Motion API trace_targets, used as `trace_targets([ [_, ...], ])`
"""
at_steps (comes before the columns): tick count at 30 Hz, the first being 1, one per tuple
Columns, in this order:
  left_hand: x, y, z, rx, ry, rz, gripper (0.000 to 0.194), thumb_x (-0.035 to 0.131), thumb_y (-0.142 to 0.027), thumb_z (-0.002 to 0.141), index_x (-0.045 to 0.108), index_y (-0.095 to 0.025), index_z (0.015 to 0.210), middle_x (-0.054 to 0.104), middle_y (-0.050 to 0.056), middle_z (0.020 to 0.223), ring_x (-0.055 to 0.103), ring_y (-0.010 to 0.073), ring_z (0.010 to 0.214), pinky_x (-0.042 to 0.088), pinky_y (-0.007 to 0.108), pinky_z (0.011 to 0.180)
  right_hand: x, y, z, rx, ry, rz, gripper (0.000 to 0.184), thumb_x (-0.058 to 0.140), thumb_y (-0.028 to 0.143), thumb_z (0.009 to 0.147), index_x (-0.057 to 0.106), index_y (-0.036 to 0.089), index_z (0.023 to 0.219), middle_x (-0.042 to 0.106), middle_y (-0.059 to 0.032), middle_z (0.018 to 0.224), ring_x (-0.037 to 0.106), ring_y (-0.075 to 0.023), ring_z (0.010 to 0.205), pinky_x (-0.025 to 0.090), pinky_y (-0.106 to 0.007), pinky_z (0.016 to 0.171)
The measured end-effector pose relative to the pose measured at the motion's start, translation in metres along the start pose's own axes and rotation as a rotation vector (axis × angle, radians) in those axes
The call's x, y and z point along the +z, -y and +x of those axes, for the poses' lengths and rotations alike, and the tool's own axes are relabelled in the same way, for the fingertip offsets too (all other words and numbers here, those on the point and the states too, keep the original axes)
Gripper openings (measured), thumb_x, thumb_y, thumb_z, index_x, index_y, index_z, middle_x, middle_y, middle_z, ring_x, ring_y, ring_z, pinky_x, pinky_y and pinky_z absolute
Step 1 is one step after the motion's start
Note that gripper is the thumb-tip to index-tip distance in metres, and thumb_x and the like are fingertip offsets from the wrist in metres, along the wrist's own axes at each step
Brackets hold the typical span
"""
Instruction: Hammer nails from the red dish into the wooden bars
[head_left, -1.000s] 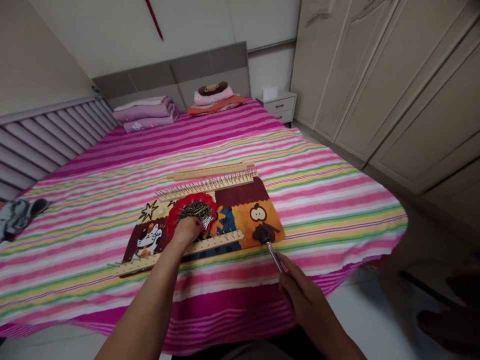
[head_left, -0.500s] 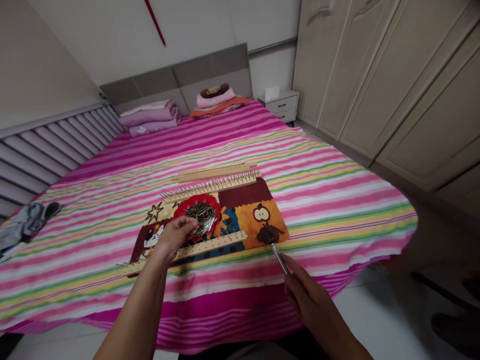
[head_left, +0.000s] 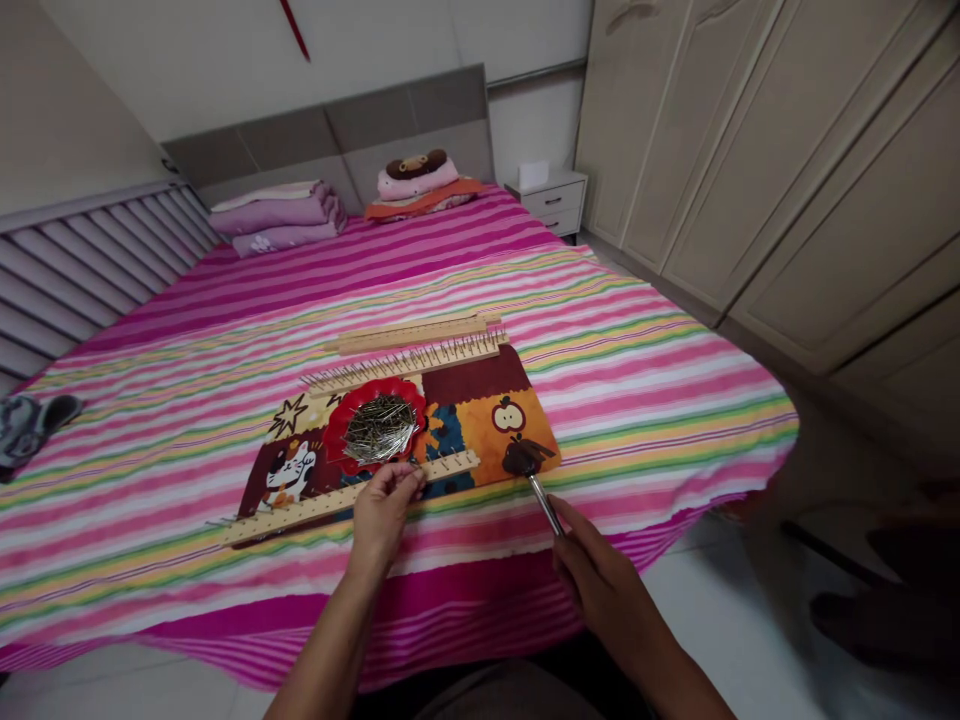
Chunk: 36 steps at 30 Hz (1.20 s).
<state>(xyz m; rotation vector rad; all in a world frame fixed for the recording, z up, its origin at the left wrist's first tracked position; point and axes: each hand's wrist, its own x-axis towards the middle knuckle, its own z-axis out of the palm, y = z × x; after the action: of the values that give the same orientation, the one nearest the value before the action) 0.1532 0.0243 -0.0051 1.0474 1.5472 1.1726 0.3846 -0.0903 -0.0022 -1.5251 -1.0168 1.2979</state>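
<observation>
Had right hand (head_left: 606, 580) wrapped round a hammer (head_left: 523, 459), left hand (head_left: 384, 508) pinched at near wooden strip (head_left: 319, 505), couldn't tell if gripping anything tbh.

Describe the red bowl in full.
The red bowl is shallow, round and scalloped, and looks like plastic. It sits upright on the patterned mat, between two wooden strips, heaped with loose metal nails. The left hand is just on its near side; whether they touch is unclear.
</observation>
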Motion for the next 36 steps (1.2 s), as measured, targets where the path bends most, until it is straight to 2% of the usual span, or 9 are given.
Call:
trace_targets([
  [7,0.016,0.018,-0.003,0.039,-0.105,0.022,0.034,0.07,-0.046,0.057,0.063,-0.017,0.072,0.063,-0.001,0.063,0.057,0.0116,0.061,0.048,0.025,0.061,0.003,0.001,-0.002,0.005,-0.004,0.012,0.048,0.044,0.033,0.087,0.052,0.017,0.131,0.05,0.004,0.06,0.045,-0.0142,0.051,0.036,-0.026,0.051],
  [14,0.018,0.02,-0.002,0.049,-0.114,0.151,0.034,0.066,-0.048,0.059,0.064,-0.017,0.073,0.064,-0.001,0.062,0.058,0.0133,0.06,0.047,0.025,0.059,0.002,-0.001,-0.001,-0.01,-0.01,-0.051,0.047,0.044,0.032,0.088,0.053,0.017,0.131,0.053,0.0028,0.062,0.049,-0.0152,0.054,0.04,-0.025,0.053],
  [19,0.018,0.028,0.0,0.07,-0.151,0.25,0.034,0.063,-0.049,0.062,0.066,-0.019,0.077,0.066,0.001,0.069,0.058,0.0144,0.062,0.046,0.027,0.062,0.003,0.005,-0.004,-0.057,0.023,-0.093,0.047,0.042,0.032,0.089,0.051,0.016,0.133,0.056,0.0013,0.062,0.052,-0.0163,0.056,0.042,-0.025,0.054],
  [26,0.023,0.03,-0.001,0.281,-0.191,0.476,0.025,0.056,-0.043,0.07,0.065,-0.02,0.074,0.065,0.001,0.068,0.057,0.0145,0.062,0.044,0.026,0.064,0.022,0.029,0.002,-0.22,0.123,-0.176,0.043,0.041,0.026,0.091,0.051,0.022,0.133,0.053,0.0039,0.056,0.05,-0.0146,0.05,0.043,-0.024,0.05],
  [29,0.025,0.031,-0.002,0.373,-0.183,0.525,0.021,0.053,-0.039,0.073,0.064,-0.02,0.073,0.062,0.001,0.066,0.056,0.0138,0.061,0.043,0.025,0.062,0.034,0.037,0.008,-0.298,0.186,-0.234,0.044,0.039,0.023,0.091,0.051,0.019,0.134,0.055,0.0024,0.056,0.053,-0.0154,0.05,0.046,-0.025,0.052],
  [32,0.025,0.034,-0.002,0.413,-0.177,0.546,0.02,0.052,-0.037,0.075,0.063,-0.02,0.074,0.061,0.001,0.066,0.055,0.0138,0.061,0.043,0.025,0.062,0.043,0.044,0.012,-0.341,0.196,-0.285,0.045,0.038,0.02,0.091,0.049,0.014,0.135,0.065,-0.004,0.069,0.062,-0.0188,0.064,0.051,-0.03,0.063],
  [34,0.024,0.036,-0.002,0.43,-0.172,0.552,0.019,0.051,-0.035,0.076,0.063,-0.021,0.075,0.062,0.001,0.067,0.056,0.014,0.063,0.044,0.025,0.063,0.048,0.046,0.014,-0.373,0.198,-0.3,0.045,0.037,0.02,0.092,0.047,0.015,0.136,0.07,-0.0092,0.089,0.066,-0.0216,0.083,0.052,-0.033,0.075],
  [36,0.023,0.038,-0.003,0.441,-0.159,0.556,0.017,0.051,-0.034,0.077,0.063,-0.021,0.077,0.062,0.0,0.068,0.056,0.0139,0.063,0.043,0.024,0.063,0.052,0.045,0.017,-0.409,0.206,-0.309,0.045,0.037,0.019,0.093,0.046,0.016,0.137,0.067,-0.0118,0.112,0.063,-0.0227,0.102,0.05,-0.035,0.087],
])
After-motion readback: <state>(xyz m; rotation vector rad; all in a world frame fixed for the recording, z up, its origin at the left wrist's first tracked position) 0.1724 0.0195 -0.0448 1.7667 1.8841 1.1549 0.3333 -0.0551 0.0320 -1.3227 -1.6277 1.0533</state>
